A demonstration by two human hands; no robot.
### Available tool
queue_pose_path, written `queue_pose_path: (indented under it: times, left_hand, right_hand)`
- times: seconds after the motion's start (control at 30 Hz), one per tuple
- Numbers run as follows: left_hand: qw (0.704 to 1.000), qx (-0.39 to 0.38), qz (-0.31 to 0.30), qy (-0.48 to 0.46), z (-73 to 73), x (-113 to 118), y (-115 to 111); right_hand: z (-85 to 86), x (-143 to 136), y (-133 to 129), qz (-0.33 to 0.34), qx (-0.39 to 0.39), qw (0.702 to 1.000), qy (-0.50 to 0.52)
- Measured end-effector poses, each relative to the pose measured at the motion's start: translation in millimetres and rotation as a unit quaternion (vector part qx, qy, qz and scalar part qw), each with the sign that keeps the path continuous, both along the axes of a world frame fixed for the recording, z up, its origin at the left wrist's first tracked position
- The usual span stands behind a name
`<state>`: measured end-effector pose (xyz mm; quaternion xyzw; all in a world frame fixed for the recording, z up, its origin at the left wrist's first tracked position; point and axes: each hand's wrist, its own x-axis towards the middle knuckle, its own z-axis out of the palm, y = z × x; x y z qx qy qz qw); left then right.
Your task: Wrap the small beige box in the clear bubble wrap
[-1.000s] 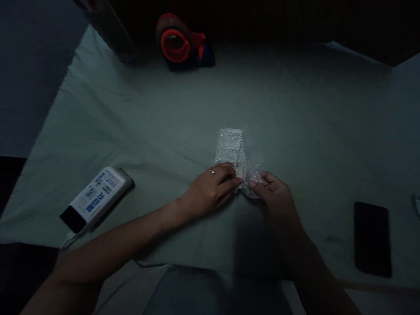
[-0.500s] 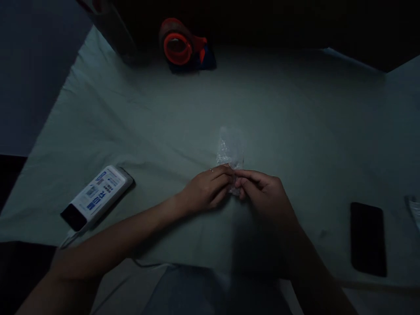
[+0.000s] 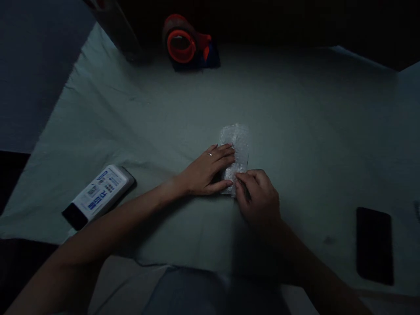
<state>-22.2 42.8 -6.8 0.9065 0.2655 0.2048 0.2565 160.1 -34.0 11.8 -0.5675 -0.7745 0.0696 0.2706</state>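
Observation:
A small piece of bubble wrap [image 3: 241,140] lies flat on the pale green cloth. Across its left side rests my left hand [image 3: 211,170], fingers stretched out and spread from the thumb, a ring on one finger. My right hand [image 3: 260,194] pinches the lower right edge of the wrap between thumb and fingertips. Whether anything sits inside the wrap cannot be made out in the dim light.
A red and blue tape dispenser [image 3: 182,46] stands at the back. On the left lies a white power bank [image 3: 100,194] with blue print and a cable. A black phone [image 3: 374,246] lies at the right. Dark furniture [image 3: 278,22] borders the far edge.
My left hand has gone from pinching at the wrap's lower end to lying flat on it. More of the wrap shows, spread out. My right hand stays at its lower right edge.

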Motion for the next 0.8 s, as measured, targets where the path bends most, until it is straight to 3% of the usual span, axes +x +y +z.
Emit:
queue_pose_path:
  times: [0.3, 0.43, 0.67, 0.73, 0.8]
  left_hand:
    - [0.995, -0.003, -0.007, 0.103, 2.4, 5, 13]
    - [0.996, -0.016, -0.006, 0.088, 0.8, 4, 13]
    - [0.996, -0.079, 0.004, 0.035, -3.5, -2, 13]
    - [0.992, -0.124, 0.032, -0.006, -0.4, 2, 15]
    - [0.983, -0.143, 0.103, -0.043, 4.4, 9, 17]
  right_hand:
    - [1.1, 3, 4, 0.036, 0.022, 0.999, -0.021]
    - [2.6, 4, 6, 0.054, 0.042, 0.997, -0.045]
    - [-2.1, 13, 2, 0.143, 0.035, 0.988, -0.053]
    - [-2.2, 15, 0, 0.149, 0.027, 0.985, -0.082]
    - [-1.1, 16, -1, 0.15, 0.025, 0.982, -0.111]
